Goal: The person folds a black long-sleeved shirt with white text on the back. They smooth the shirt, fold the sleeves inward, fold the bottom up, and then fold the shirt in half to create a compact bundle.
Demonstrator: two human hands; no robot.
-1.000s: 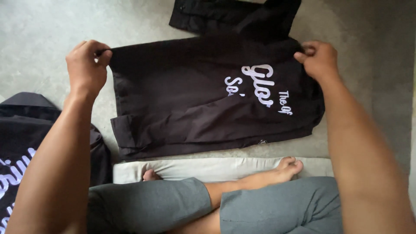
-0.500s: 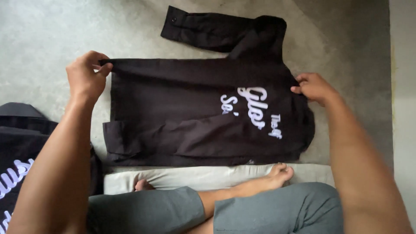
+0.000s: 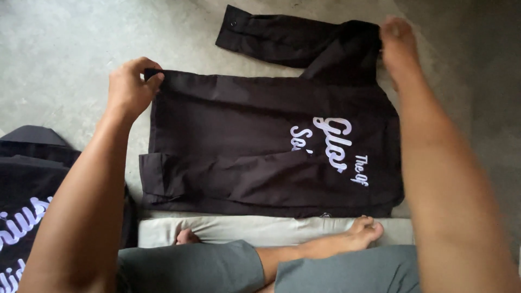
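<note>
The black shirt (image 3: 260, 157) lies flat on the concrete floor (image 3: 65, 59), one sleeve folded across its front, the other sleeve (image 3: 282, 38) extended at the far edge. The left hand (image 3: 130, 87) still pinches the hem corner, fingers closed. The right hand (image 3: 399, 43) has left the collar edge and moved to the shoulder beside that sleeve; its fingers' state cannot be determined. A pale cushion (image 3: 260, 230) borders the near edge.
</note>
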